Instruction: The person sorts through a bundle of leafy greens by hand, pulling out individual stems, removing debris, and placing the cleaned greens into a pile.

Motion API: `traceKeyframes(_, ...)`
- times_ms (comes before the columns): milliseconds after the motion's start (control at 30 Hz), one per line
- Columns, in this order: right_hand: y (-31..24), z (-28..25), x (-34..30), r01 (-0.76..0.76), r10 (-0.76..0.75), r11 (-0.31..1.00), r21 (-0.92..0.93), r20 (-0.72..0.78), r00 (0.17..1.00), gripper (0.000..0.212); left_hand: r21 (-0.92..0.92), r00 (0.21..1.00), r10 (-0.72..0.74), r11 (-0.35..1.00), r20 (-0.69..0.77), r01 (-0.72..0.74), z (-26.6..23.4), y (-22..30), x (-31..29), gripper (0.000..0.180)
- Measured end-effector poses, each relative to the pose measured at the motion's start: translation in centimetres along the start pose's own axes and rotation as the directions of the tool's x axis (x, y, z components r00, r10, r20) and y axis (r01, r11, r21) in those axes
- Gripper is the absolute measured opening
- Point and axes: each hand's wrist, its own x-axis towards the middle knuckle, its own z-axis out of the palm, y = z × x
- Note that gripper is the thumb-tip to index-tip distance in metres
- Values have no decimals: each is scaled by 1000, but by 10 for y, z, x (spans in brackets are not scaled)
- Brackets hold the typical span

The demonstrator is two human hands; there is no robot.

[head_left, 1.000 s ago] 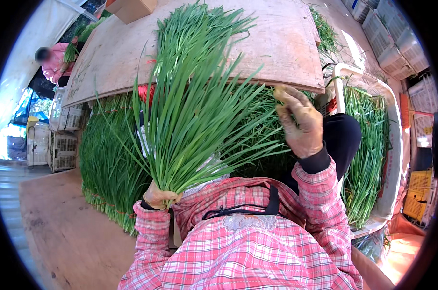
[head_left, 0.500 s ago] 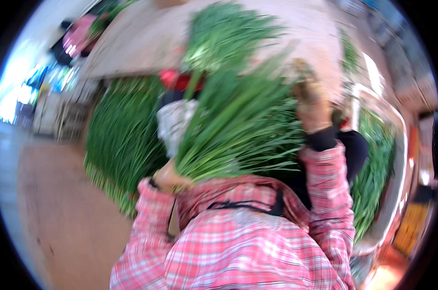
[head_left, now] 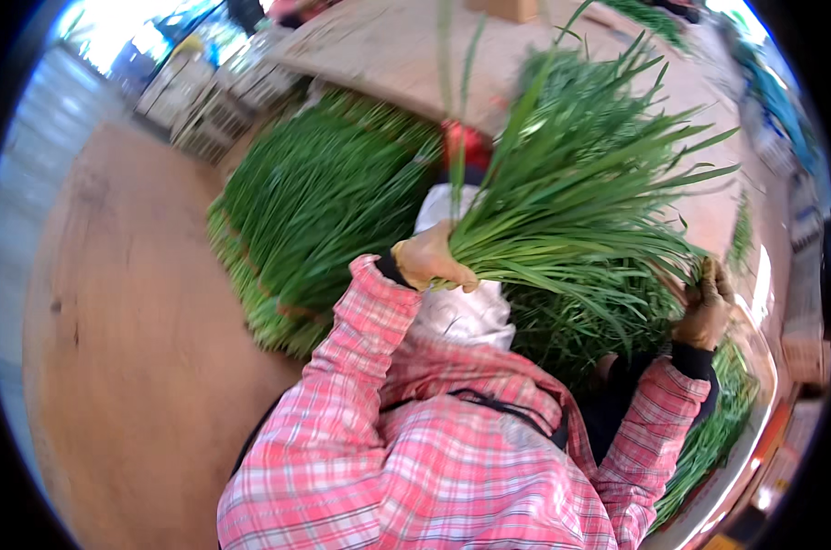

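Observation:
My left hand (head_left: 434,258) is closed round the pale stem ends of a bunch of garlic chives (head_left: 571,197). The long flat leaves fan out upward and to the right from that fist. At the bunch's right side, my right hand (head_left: 707,307) has its fingers pinched together on a few leaf tips. Loose chives (head_left: 585,325) lie in a dark green heap below the held bunch, over my lap. White cloth (head_left: 466,312) shows under my left hand. Beyond the bunch, more chives (head_left: 548,78) rest on the board, partly covered by it.
A large stack of tied chive bundles (head_left: 328,174) stands at the left on a brown board (head_left: 149,348). Light plastic crates (head_left: 209,124) are behind it. A pale tub (head_left: 765,362) holding chives is at my right. Something red (head_left: 466,147) shows near the far board's edge.
My left hand has lifted the chive bunch up and to the right. My right hand has come down and outward to the leaf tips. The view has swung left.

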Motion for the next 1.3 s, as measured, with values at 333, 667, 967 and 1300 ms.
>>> traceKeyframes(333, -19, -49, -20, -10, -13, 964, -267, -84, 996, 20, 849, 869, 479, 403, 124, -343, 10, 97, 93, 40)
traceKeyframes(667, 2, -77, -64, -45, -18, 926, -374, -163, 986, 12, 516, 732, 295, -852, 614, -90, -6, 101, 50, 62)
traceKeyframes(967, 10, -26, -24, 345, -231, 744, -573, 263, 937, 19, 550, 766, 241, -817, 596, -171, -18, 93, 33, 50)
traceKeyframes(1300, 75, 4, -6, 339, -209, 674, -657, 271, 940, 9, 509, 722, 139, -797, 678, -324, 20, 103, 48, 57)
